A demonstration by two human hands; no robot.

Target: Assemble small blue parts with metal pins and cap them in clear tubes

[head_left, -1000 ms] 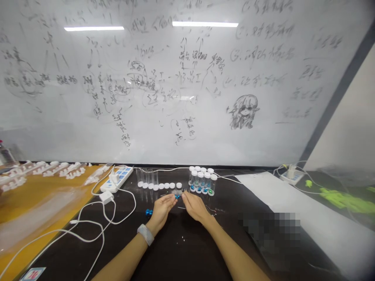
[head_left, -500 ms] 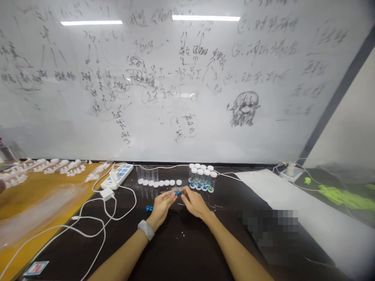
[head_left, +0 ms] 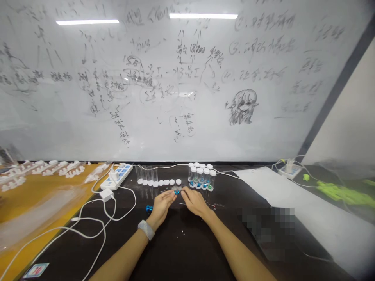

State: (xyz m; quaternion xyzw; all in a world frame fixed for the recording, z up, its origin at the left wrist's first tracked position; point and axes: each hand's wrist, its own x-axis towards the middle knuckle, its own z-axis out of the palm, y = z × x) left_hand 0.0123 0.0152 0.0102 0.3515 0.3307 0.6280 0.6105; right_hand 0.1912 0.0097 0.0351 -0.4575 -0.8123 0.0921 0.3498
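Note:
Between my two hands is a small shiny blue piece, its exact kind too small to make out. The fingertips of my left hand, closed in a pinch, grip it from the left. My right hand has its fingers pressed together at the piece's right side. More shiny blue balls lie on the dark table just left of my left hand. Behind my fingers stands a row of white caps, and clear tubes stand at its left end. Right of these, capped clear tubes hold blue and green pieces.
A white power strip with looping white cables occupies the left side. White plastic parts rest on an orange surface. To the right are a white sheet and bright green pieces. Tiny white bits lie in front.
The view has shifted slightly. Both hands stay together at the blue piece, with only a slight movement of the right fingers.

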